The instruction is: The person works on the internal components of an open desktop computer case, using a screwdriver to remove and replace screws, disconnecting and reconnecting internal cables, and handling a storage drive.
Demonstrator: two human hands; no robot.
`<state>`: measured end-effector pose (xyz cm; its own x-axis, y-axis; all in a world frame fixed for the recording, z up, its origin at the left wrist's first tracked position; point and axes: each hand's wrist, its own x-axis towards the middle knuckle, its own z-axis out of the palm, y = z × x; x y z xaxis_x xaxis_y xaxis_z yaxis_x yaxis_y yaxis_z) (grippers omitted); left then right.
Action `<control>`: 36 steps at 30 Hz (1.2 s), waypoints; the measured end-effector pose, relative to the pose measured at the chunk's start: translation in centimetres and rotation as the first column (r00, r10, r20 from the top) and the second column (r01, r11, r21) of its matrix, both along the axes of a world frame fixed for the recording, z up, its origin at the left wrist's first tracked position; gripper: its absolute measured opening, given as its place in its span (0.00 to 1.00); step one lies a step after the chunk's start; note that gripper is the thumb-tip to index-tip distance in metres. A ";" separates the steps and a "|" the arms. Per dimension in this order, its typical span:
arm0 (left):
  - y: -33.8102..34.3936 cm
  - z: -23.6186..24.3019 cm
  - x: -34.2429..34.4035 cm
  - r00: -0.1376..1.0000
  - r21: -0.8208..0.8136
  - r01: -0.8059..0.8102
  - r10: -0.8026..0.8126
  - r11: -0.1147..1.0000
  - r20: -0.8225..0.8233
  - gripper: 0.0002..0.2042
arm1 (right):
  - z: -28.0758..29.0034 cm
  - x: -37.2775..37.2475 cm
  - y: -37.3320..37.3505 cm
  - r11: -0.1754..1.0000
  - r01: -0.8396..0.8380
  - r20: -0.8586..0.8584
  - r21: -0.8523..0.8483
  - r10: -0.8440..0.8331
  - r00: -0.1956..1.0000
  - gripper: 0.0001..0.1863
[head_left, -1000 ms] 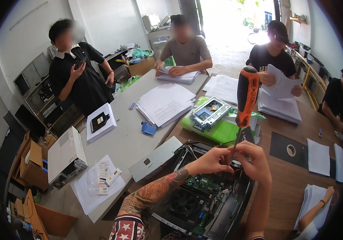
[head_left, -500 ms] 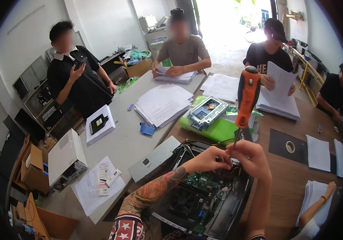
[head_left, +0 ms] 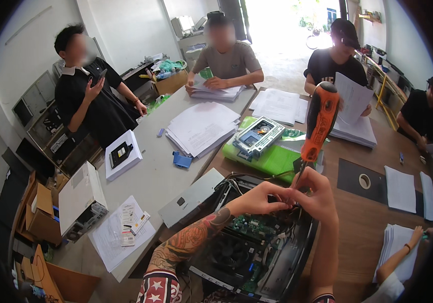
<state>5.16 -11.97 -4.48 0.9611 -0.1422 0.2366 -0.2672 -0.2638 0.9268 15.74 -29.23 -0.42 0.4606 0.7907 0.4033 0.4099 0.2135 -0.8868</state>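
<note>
An orange-and-black screwdriver (head_left: 319,122) stands nearly upright, handle on top. My right hand (head_left: 318,196) closes its fingers round the shaft, low down. Close against it, my left hand (head_left: 263,198) has thumb and fingers pinched together near the shaft's lower end; whatever lies between them is too small to make out. Both hands are above the far end of an opened black computer case (head_left: 305,252). Inside it show a green circuit board (head_left: 247,228), a black fan (head_left: 227,254) and some cables. My fingers hide the screwdriver's tip.
Left of the case sits a silver metal box (head_left: 191,197). Beyond it, a drive in a metal bracket (head_left: 259,137) rests on a green package (head_left: 272,162). Paper stacks (head_left: 196,126) and a tape roll (head_left: 364,181) lie on the tables. Several other people are around.
My hands have drawn closer together, the left fingers now meeting the right ones at the shaft. The screwdriver leans slightly more to the right. The view has shifted a little.
</note>
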 end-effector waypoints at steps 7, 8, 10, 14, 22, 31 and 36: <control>0.4 -1.0 0.3 0.998 0.029 -0.025 0.023 0.999 0.060 0.05 | 0.3 0.0 -0.3 0.992 -0.107 0.020 0.060 0.106 0.994 0.12; 0.5 -1.0 0.3 0.998 0.021 -0.032 0.031 0.999 0.057 0.05 | 0.4 0.0 -0.4 0.993 -0.106 0.015 0.057 0.106 0.994 0.12; 0.5 -1.0 0.3 0.998 0.011 -0.038 0.037 0.999 0.051 0.04 | 0.7 0.1 -0.5 0.988 -0.150 -0.001 0.034 0.150 0.989 0.10; 0.4 -1.1 0.4 1.000 -0.005 -0.018 0.018 1.000 0.019 0.07 | 0.7 0.1 -0.5 0.993 -0.122 0.037 0.005 0.122 0.992 0.10; 0.2 -0.5 0.3 1.000 -0.003 -0.001 0.001 1.000 0.021 0.10 | 0.4 -0.6 0.4 0.990 0.104 0.005 0.095 -0.105 0.994 0.15; 0.3 -1.4 0.5 1.000 -0.032 0.007 -0.007 0.999 -0.009 0.03 | 0.2 0.4 -0.5 0.992 -0.102 0.082 0.068 0.097 0.992 0.10; 0.4 -1.6 0.3 1.000 -0.017 -0.006 0.006 1.000 0.025 0.07 | 0.6 0.2 -0.7 0.988 -0.150 0.006 -0.029 0.151 0.989 0.10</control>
<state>5.45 -11.54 -6.11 0.9556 -0.1323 0.2633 -0.2893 -0.2500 0.9240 15.92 -29.95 0.18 0.3323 0.8621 0.3826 0.3821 0.2478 -0.8903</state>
